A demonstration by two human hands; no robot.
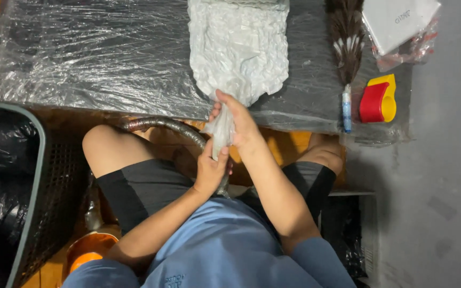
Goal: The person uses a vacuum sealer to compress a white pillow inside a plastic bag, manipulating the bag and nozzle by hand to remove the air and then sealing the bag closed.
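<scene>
White crinkled package (238, 45) in both hands

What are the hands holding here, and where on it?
Both the left hand and right hand grip the white crinkled plastic sheet at its twisted lower end.

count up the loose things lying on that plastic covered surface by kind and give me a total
Crumpled white plastic sheet, gripped by both the left hand and the right hand: 1
Feather duster: 1
Red and yellow tape dispenser: 1
Bagged white box: 1
Total: 4
</scene>
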